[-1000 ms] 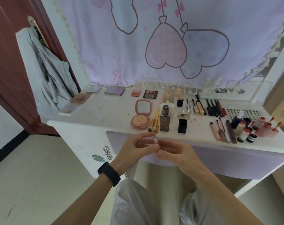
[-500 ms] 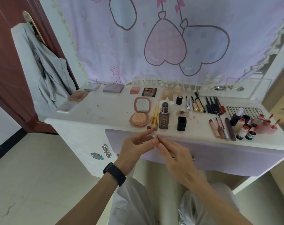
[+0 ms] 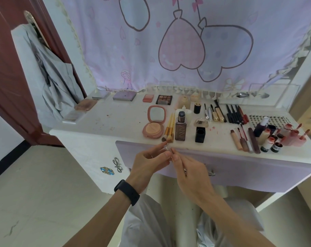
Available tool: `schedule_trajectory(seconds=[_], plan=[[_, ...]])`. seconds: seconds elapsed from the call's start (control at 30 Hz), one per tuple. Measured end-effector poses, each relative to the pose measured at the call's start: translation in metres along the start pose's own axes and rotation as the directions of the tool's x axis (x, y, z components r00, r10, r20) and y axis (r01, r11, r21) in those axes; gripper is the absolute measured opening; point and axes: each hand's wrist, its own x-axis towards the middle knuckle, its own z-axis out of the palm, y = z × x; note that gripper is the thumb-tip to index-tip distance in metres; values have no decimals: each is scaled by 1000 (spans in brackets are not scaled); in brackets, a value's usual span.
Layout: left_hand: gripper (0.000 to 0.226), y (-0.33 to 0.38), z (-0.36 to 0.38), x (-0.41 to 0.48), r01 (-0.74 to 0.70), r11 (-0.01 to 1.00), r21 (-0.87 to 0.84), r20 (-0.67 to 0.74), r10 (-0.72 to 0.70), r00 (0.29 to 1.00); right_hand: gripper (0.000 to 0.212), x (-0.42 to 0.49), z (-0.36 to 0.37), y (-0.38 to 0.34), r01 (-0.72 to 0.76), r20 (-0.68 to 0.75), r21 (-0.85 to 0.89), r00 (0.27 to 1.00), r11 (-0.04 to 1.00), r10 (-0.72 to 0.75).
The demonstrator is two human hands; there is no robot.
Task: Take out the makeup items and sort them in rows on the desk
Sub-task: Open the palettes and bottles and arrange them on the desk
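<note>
The tabletop (image 3: 119, 122) carried rows of makeup (image 3: 234, 115), the brushes (image 3: 169, 128) nearest its front edge. Just before that edge the left hand (image 3: 149, 163) and right hand (image 3: 192, 168) met fingertip to fingertip, each grip pinching 1 small clear vial (image 3: 166, 148). It stood roughly upright between them, top pointing toward the brushes, not yet on the tabletop. The left grip sat higher on it and nearer the edge, so that hand seemed better placed to set it down in a row.

Head-worn view, forward-down over desk (image 3: 115, 122)
</note>
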Motion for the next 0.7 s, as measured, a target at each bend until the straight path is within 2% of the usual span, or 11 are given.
schedule_trajectory(seconds=[0.27,0.37,0.47,0.57,0.7], plan=[[41,-4,0,1,34,999,-39,-16,-35,999,42,2,0,0,16,16,-43,1000,999,-15],[33,-3,3,0,32,997,-77,-14,-33,999,50,4,-1,0,22,39,-57,999,998,-19],[33,-2,4,0,14,998,-64,-5,-14,1000,62,3,-5,0,27,86,-44,996,999,-23],[39,-1,6,0,-8,1000,-23,-15,7,1000,66,4,-5,0,27,91,-95,996,995,-18],[35,-1,9,0,-7,1000,-14,-48,6,999,69,7,-1,1,93,85,-170,993,981,-79]])
